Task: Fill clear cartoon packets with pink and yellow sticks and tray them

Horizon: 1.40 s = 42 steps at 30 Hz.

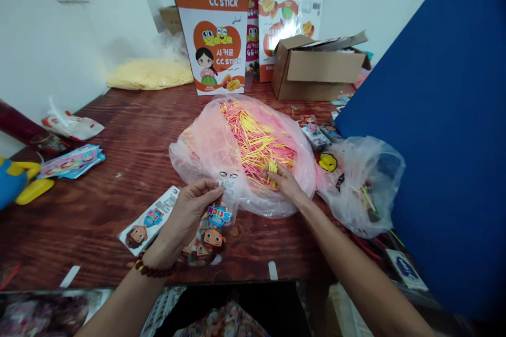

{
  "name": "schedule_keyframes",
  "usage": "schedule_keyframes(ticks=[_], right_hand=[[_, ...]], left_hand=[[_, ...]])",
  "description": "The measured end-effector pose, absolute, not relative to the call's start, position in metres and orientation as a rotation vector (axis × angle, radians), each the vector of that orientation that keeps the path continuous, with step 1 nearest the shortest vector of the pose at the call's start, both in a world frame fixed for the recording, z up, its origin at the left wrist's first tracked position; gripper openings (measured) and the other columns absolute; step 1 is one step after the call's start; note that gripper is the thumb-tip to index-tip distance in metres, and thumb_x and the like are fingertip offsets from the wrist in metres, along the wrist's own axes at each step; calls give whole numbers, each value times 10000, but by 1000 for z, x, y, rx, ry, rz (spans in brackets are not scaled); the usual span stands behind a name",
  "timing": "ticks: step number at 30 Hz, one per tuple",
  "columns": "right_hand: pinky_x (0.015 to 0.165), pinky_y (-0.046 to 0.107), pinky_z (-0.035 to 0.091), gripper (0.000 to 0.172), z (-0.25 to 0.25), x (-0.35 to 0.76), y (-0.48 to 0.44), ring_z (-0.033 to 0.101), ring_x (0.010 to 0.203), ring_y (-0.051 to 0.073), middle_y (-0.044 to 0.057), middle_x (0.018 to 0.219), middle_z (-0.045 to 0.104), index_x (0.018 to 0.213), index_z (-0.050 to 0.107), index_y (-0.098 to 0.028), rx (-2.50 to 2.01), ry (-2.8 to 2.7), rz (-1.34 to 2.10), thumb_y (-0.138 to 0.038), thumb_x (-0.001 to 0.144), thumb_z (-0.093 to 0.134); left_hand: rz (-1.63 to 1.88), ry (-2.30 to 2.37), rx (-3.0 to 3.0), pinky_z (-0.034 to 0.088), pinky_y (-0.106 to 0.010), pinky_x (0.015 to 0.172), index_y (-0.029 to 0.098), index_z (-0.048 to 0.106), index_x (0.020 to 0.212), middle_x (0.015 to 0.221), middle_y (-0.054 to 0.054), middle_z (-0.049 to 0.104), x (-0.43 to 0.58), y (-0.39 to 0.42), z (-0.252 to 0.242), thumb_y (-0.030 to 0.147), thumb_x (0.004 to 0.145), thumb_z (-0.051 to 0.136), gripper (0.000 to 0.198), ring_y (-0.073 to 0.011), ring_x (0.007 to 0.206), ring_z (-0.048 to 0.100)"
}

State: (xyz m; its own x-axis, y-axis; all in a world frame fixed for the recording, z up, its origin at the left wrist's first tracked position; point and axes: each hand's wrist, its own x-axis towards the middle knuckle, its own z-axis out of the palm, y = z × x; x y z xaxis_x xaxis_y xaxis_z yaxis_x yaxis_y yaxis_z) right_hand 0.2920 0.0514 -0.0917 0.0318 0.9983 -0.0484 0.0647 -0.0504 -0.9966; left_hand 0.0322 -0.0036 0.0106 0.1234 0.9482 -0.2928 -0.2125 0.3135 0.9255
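Note:
A large clear plastic bag [205, 139] lies open on the dark wooden table, full of thin yellow and pink sticks [256, 137]. At its near edge my right hand [283, 181] is closed, with several yellow sticks [272, 167] pinched between thumb and fingers. My left hand [197, 200], with a beaded bracelet at the wrist, pinches the top of a small clear printed packet [213, 237] bearing a cartoon face and the word Stick. The packet hangs just above the table. Under and beside my left forearm lies a pile of similar packets [148, 221].
Behind the bag stand a CC Stick box [217, 26] and an open brown carton [324, 71]. A smaller plastic bag [363, 184] sits at the right, before a blue panel [435, 142]. Printed sleeves [75, 162] and a wipes pack [75, 125] lie left.

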Motion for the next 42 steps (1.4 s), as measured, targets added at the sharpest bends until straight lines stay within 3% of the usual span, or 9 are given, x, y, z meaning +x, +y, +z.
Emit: schedule_keyframes(ticks=[6, 14, 20, 28, 35, 42], right_hand=[[859, 344, 471, 228, -86, 290, 48, 634, 845, 195, 21, 805, 692, 895, 609, -191, -1373, -1315, 1078, -381, 784, 551], [755, 297, 448, 203, -87, 286, 47, 555, 776, 164, -18, 805, 602, 825, 497, -220, -1424, -1415, 1011, -407, 775, 554], [830, 336, 471, 197, -79, 286, 52, 609, 789, 177, -5, 756, 643, 886, 561, -205, -1330, -1284, 1096, -377, 789, 547], [616, 271, 503, 312, -17, 283, 38, 626, 665, 145, -18, 770, 655, 916, 612, -233, -903, -871, 1396, -394, 704, 776], [666, 294, 454, 202, 8, 278, 18, 589, 747, 168, 15, 835, 655, 873, 577, -225, -1102, -1523, 1059, -425, 860, 609], [586, 268, 359, 179, 5, 272, 14, 462, 620, 143, -34, 660, 494, 755, 418, -242, -1211, -1804, 789, -287, 888, 529]], left_hand=[[994, 1063, 902, 417, -175, 519, 149, 679, 715, 623, 26, 626, 38, -4, 5, 340, 625, 847, 270, -73, 557, 539], [947, 1048, 982, 416, -184, 531, 151, 684, 739, 644, 20, 613, 37, -5, 2, 356, 678, 825, 256, -79, 580, 528], [940, 1058, 992, 400, -185, 532, 145, 663, 696, 613, 25, 595, 41, -2, 3, 355, 628, 850, 289, -77, 567, 507], [885, 1030, 1161, 348, -204, 517, 129, 657, 635, 573, 24, 565, 64, 13, -1, 356, 654, 795, 266, -73, 529, 455], [788, 986, 1299, 305, -225, 515, 133, 665, 655, 567, 27, 555, 80, 33, -6, 344, 696, 748, 230, -76, 518, 420], [697, 960, 1399, 314, -228, 524, 134, 663, 629, 562, 13, 571, 82, 34, 1, 365, 714, 724, 254, -83, 520, 433]])
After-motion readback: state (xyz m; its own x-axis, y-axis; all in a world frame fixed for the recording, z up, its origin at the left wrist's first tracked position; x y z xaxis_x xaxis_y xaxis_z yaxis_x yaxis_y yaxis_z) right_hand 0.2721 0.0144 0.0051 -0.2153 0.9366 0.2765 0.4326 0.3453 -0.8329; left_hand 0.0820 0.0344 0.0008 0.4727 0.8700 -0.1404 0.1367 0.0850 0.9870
